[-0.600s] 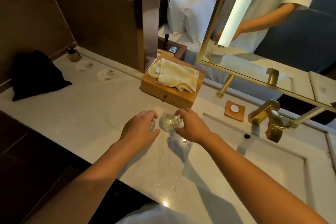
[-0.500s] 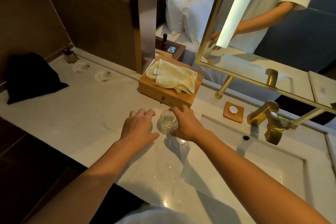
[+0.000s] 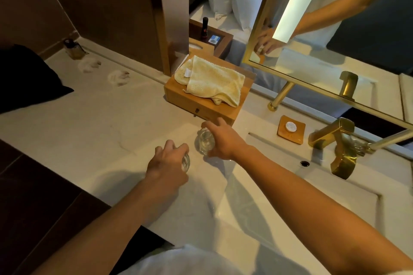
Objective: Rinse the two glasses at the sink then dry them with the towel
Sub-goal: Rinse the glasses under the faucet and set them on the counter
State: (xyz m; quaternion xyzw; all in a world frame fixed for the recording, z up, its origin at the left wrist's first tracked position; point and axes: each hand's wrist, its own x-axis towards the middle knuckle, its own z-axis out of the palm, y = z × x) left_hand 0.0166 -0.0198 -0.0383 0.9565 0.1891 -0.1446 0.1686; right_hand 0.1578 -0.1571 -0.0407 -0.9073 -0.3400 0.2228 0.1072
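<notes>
Under left hand (image 3: pixel 166 163), left glass (image 3: pixel 186 162) mostly hidden; black bag (image 3: pixel 26 78) edge-cropped

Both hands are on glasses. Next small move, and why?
Likely carry both glasses right, toward the gold faucet. The left hand grips the nearer glass, the right hand grips the farther glass, both left of the sink basin; neither is under the spout.

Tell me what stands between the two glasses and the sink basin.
Nothing visible. The left hand grips the left glass, the right hand the right glass; only bare counter separates them from the sink basin. The soap dish sits farther back, off the path.
</notes>
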